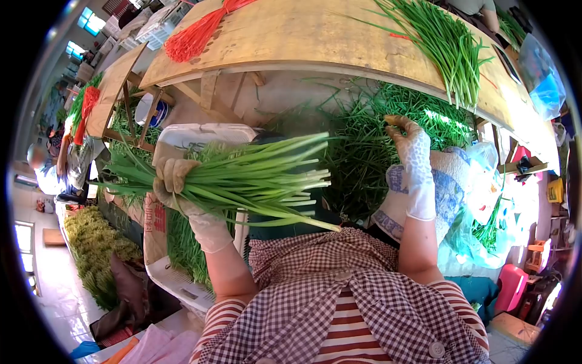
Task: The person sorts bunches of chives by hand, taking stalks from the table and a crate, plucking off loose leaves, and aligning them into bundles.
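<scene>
At the far left, another person (76, 164) is sitting by a smaller wooden table (112, 103), where red strands (89, 109) are hanging beside some greens. Below, a yellow-green heap (100, 249) is spreading across the floor. Coming along, a blue-and-white bucket (151, 111) is standing near the legs of the large wooden table (291, 36), and a white crate (209, 133) with long greens in it is sitting at the wearer's left side.

Over that crate, the left hand (173, 182), in a pale glove stained at the fingers, is gripping a bundle of green stalks (254, 179), its fingers closing round the leafy part. The bundle is lying nearly level in the air, its leaves trailing left and its pale ends pointing right, in front of the checked apron (339, 285). Beyond it, more red strands (194, 39) are lying on the large table.

Under that table, loose green leaves (364, 151) are piling up. Just in front of them, the gloved right hand (409, 142) is rising with its fingers bending; I can't tell whether the tips are meeting. A blue-and-white cloth (448, 188) is lying beside its wrist. Above, another bunch of stalks (448, 54) is resting on the tabletop, its ends reaching the near edge. Farther right, a blue plastic bag (542, 79) is hanging beside the table.
</scene>
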Demonstrator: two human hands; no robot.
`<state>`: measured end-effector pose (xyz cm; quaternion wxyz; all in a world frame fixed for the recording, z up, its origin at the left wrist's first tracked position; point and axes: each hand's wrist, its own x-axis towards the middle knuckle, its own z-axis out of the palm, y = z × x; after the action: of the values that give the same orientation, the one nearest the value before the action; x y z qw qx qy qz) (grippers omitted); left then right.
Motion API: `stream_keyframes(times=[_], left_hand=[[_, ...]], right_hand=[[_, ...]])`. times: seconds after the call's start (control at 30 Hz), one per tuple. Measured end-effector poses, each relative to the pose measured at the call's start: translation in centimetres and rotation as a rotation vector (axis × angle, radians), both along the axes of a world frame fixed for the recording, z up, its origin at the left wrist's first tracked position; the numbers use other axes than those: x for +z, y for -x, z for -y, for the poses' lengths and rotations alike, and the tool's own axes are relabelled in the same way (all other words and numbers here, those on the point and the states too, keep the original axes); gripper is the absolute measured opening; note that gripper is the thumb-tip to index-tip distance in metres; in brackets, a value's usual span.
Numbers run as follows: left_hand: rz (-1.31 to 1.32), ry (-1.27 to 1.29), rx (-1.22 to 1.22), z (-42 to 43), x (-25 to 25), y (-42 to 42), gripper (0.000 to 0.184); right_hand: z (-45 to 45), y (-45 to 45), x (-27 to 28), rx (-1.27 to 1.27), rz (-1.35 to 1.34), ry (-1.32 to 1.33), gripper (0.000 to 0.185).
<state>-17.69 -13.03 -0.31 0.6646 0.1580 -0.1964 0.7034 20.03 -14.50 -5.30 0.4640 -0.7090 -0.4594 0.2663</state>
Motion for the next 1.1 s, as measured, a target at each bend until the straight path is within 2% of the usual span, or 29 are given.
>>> stream_keyframes(times=[0.03,0.07,0.1,0.17,0.2,0.3,0.4,0.43,0.53,0.7,0.8,0.83,0.93,0.97,1.07,1.1], left_hand=[[0.003,0.010,-0.001,-0.2,-0.3,0.2,0.011],[0.006,0.016,-0.004,-0.5,-0.5,0.3,0.012],[0.004,0.016,0.000,-0.6,-0.6,0.3,0.013],[-0.004,0.019,0.006,-0.6,-0.9,0.2,0.014],[-0.003,0.017,0.009,-0.6,-0.9,0.1,0.014],[-0.001,0.014,0.012,-0.4,-0.6,-0.2,0.015],[-0.002,0.013,0.024,-0.3,-0.4,-0.1,0.016],[-0.017,0.019,0.045,-0.2,-0.6,0.1,0.016],[-0.030,0.000,0.059,-0.2,-0.9,0.3,0.016],[-0.064,0.019,0.057,0.1,-0.9,-0.9,0.014],[-0.097,0.033,0.064,0.1,-1.0,-1.0,0.015],[-0.105,0.047,0.070,0.2,-0.9,-1.2,0.015],[-0.131,0.078,0.086,0.3,-0.7,-1.5,0.016],[-0.140,0.085,0.090,0.3,-0.6,-1.6,0.016],[-0.072,0.094,0.066,0.3,-0.6,-1.7,0.016],[-0.066,0.074,0.057,0.3,-0.7,-1.4,0.015]], right_hand=[[0.8,0.9,1.2,0.069,-0.127,-0.058,0.013],[2.0,1.7,2.9,0.178,-0.180,0.085,0.015],[2.5,2.5,3.4,0.361,-0.226,0.109,0.017],[3.4,5.0,4.3,0.583,-0.322,0.004,0.022],[3.9,6.1,5.5,0.644,-0.305,-0.018,0.023],[3.3,7.8,4.0,0.755,-0.015,-0.192,0.025],[3.4,8.6,2.7,0.703,-0.089,-0.103,0.024],[3.5,9.1,2.4,0.642,-0.319,-0.043,0.024],[3.2,9.3,2.9,0.533,-0.558,0.150,0.024],[2.8,10.8,3.0,0.539,-0.762,0.180,0.026],[2.7,10.8,3.1,0.542,-0.542,0.172,0.027],[2.8,10.8,2.2,0.566,-0.595,0.132,0.028],[2.9,11.0,1.2,0.523,-0.451,0.013,0.029],[2.9,10.8,1.4,0.529,-0.531,0.051,0.026],[2.6,10.0,0.8,0.449,-0.785,-0.091,0.020],[1.8,8.3,0.3,0.498,-0.678,-0.150,0.020]])
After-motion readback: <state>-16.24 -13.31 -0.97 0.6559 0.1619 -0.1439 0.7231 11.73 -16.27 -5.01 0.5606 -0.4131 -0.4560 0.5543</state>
